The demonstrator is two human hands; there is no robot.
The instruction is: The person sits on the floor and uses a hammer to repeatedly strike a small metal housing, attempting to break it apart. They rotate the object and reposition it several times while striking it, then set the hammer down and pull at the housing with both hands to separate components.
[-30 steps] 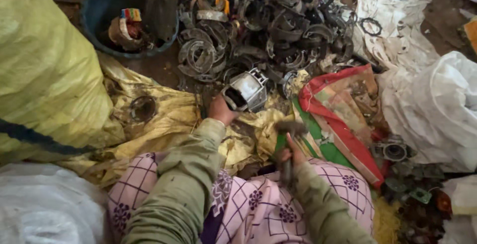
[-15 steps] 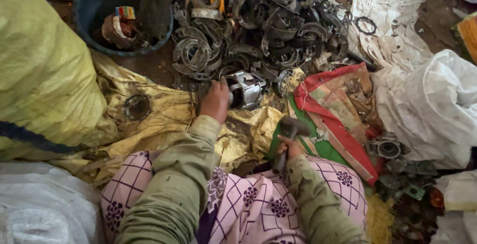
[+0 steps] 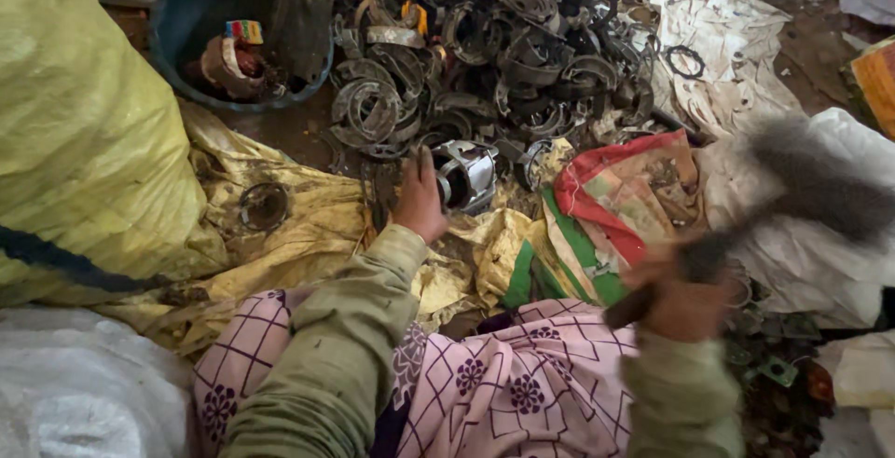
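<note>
My left hand [image 3: 419, 199] grips a silvery metal motor housing [image 3: 466, 175] that rests on yellow sacking [image 3: 308, 225] in front of my lap. Off to the right, my right hand [image 3: 685, 300] is raised and closed round the dark handle of a hammer [image 3: 802, 183]. The hammer's head is a grey motion blur over a white sack [image 3: 839, 262]. Both arms wear olive sleeves above a pink patterned cloth on my knees.
A heap of dark scrap metal rings and bands [image 3: 494, 57] lies beyond the housing. At upper left stands a blue tub [image 3: 182, 20] holding scrap. A big yellow sack [image 3: 84, 132] fills the left side; a red and green cloth [image 3: 615, 206] lies right of centre.
My right hand has swung the hammer up and out to the right, from low near my lap. My left hand has stayed on the motor housing.
</note>
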